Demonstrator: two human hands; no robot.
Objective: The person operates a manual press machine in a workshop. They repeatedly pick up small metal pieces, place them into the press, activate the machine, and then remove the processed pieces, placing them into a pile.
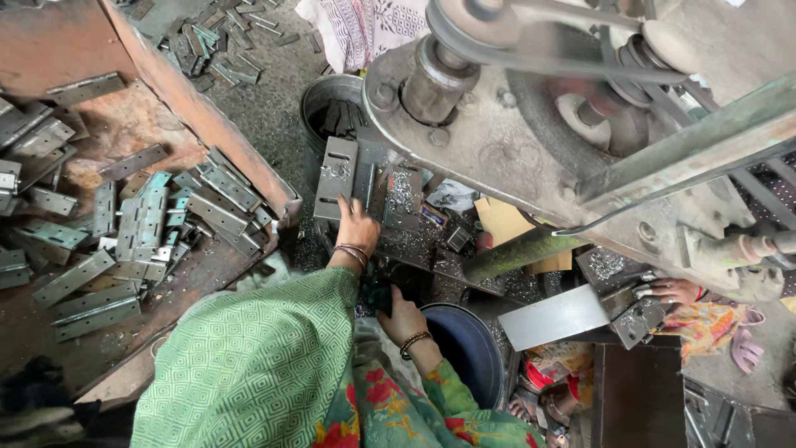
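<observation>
My left hand (358, 226), with bangles at the wrist, reaches forward onto the bed of a belt-driven press (497, 124). Its fingers lie between two upright grey metal plates (336, 176) strewn with shavings. Whether it pinches a piece there is hidden. My right hand (400, 317), also with a bangle, is lower and closer to me, beside the rim of a blue bucket (464, 348). Its fingers curl around a dark object (377, 292) that I cannot make out. A green patterned cloth covers my left arm.
A rusty tray (207, 124) on the left holds several grey metal hinges (141, 232). A round metal tub (332, 104) stands behind the press bed. At the right another person's hand (676, 290) rests on a metal block beside a grey sheet (551, 317).
</observation>
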